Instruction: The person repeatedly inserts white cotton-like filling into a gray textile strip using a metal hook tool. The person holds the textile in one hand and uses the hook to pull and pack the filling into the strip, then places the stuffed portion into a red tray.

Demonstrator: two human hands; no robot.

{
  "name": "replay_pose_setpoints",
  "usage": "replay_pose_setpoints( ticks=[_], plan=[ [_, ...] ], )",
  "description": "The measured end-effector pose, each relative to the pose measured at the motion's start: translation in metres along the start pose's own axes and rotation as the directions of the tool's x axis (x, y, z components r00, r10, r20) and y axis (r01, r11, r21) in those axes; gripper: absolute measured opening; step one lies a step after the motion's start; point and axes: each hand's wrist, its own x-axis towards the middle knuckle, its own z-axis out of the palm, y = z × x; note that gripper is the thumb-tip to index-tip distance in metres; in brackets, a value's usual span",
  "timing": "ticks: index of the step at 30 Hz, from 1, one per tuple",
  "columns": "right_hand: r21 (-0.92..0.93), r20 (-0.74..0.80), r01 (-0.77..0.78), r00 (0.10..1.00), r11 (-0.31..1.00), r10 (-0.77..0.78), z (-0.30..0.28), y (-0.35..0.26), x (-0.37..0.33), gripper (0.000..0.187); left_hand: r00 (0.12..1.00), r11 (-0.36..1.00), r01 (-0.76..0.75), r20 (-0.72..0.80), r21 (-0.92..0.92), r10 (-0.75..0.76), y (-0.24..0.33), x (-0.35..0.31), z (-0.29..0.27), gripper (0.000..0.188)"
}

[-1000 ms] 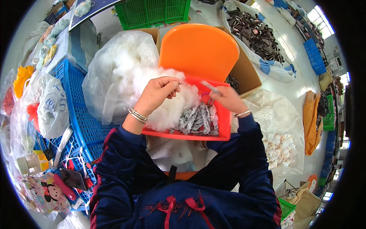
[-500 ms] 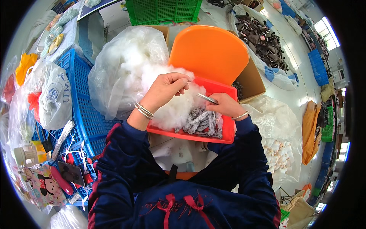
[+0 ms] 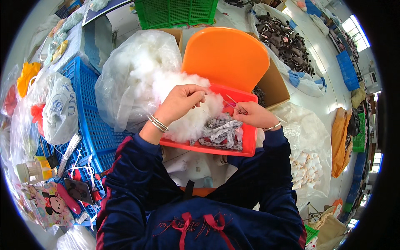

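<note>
A red tray [image 3: 250, 143] rests on my lap, filled with white stuffing fluff [image 3: 189, 118] on its left and a heap of small grey fabric pieces [image 3: 221, 133] on its right. My left hand [image 3: 181, 100], with bangles on the wrist, hovers above the fluff with its fingers pinched on a tuft of it. My right hand [image 3: 252, 114] grips a thin metal rod [image 3: 231, 104] that points up and left toward the left hand. Behind the tray stands an orange chair back [image 3: 227, 56].
A clear bag of white stuffing [image 3: 129, 71] lies left of the tray. Blue crates [image 3: 89, 125] hold plastic bags, scissors and small items on my left. A cardboard box [image 3: 275, 83], a green crate [image 3: 179, 12] and bags of small soft toys [image 3: 306, 166] surround me.
Both hands have risen slightly above the tray and drawn closer together. The right hand has lifted the rod off the grey pieces toward the left hand's fingers.
</note>
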Motion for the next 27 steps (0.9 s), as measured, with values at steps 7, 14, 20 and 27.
replay_pose_setpoints(
  ticks=[7,14,20,27],
  plan=[
    [0.286,-0.134,0.049,0.991,0.957,-0.010,0.008,-0.030,-0.001,0.011,0.948,0.934,-0.234,0.278,0.270,0.157,-0.004,-0.012,0.037,0.031],
    [0.370,-0.250,0.057,0.967,0.927,0.040,0.001,-0.031,-0.001,0.011,0.963,0.980,-0.025,0.269,0.198,-0.030,-0.015,-0.001,0.029,0.027],
    [0.589,-0.292,0.186,0.956,0.786,-0.008,0.001,-0.027,0.002,0.028,0.952,0.985,0.052,0.289,0.162,-0.098,-0.009,-0.004,0.021,0.031],
    [0.378,-0.276,0.200,0.956,0.904,-0.096,0.011,-0.022,0.011,0.024,0.982,0.998,0.053,0.185,-0.026,-0.047,0.000,-0.007,0.024,0.034]
  ],
)
